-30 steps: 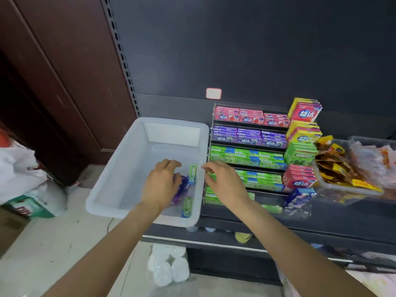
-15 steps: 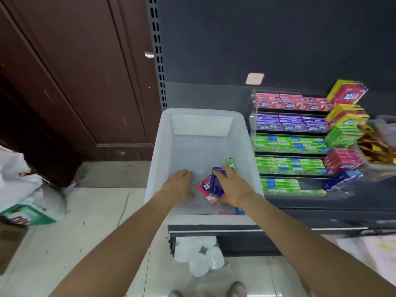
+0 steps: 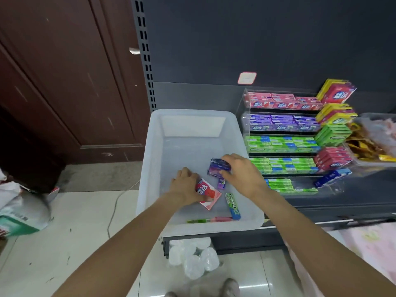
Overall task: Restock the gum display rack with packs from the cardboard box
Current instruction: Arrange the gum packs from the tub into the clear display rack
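Observation:
A translucent white plastic bin (image 3: 154, 151) sits on the dark shelf, left of the tiered clear gum display rack (image 3: 245, 116). Inside the bin my left hand (image 3: 185, 187) grips a red and pink gum pack (image 3: 206, 192). My right hand (image 3: 242, 174) holds a purple gum pack (image 3: 218, 167) just above the bin floor. A small purple stick (image 3: 221, 184) lies between my hands. A green and blue stick pack (image 3: 233, 205) lies near the bin's front, with thin green and pink sticks (image 3: 212, 220) along the front wall. The rack's rows hold red, purple and green packs.
Stacks of yellow, red and green boxes (image 3: 334, 133) stand right of the rack, beside a clear tray of snack bags (image 3: 377, 142). A brown door is at the left. Bags (image 3: 19, 211) lie on the tiled floor, wrapped white rolls (image 3: 192, 260) below the shelf.
The view swung left and down to the bin. My right hand left the rack and picked up the purple pack; my left hand took hold of the red pack.

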A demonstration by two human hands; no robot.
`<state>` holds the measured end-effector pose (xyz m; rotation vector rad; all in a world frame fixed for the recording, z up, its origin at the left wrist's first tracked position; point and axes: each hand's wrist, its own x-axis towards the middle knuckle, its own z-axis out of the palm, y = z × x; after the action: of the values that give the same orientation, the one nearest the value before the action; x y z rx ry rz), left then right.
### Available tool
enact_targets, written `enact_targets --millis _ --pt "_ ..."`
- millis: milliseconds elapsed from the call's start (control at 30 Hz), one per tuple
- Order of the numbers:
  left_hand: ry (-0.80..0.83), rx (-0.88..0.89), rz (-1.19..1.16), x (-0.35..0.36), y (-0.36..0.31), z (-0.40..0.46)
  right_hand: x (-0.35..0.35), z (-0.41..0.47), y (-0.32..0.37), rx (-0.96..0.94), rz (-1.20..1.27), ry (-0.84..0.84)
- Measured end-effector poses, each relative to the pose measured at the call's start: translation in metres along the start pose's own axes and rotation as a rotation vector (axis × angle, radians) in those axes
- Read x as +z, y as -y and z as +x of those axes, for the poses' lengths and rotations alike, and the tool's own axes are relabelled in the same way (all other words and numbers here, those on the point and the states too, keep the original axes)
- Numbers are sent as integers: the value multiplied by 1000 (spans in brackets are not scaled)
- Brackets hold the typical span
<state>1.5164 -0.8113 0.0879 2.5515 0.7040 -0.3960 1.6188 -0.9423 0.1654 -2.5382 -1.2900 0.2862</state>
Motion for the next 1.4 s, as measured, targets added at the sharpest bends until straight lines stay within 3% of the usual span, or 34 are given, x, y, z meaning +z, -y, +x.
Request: enact_targets --millis 200,467,567,633,733,867,1033,1267,1400 --pt "-3 -100 25 5 -17 6 -21 -9 -11 119 299 -75" --pt "6 -186 -106 6 -21 8 -21 -20 -18 155 348 -119" --pt "-3 -144 -192 5 -24 6 -20 -23 -20 190 351 -156" --pt "-5 -108 -368 5 -24 4 -21 -26 -21 202 389 -182" --pt "-150 -56 -582 -4 -24 -3 -25 -34 -23 194 452 -174" --pt "-366 29 -673 -30 -36 -12 -31 -43 -32 184 404 -237" --pt "-467 187 -687 -51 -69 -20 -40 -56 -50 290 396 -243" --pt "-483 360 -724 -61 -146 -13 -76 -80 -107 489 1116 -466" --pt "-325 404 -779 -56 -209 -5 -103 -96 -150 403 1137 -352"
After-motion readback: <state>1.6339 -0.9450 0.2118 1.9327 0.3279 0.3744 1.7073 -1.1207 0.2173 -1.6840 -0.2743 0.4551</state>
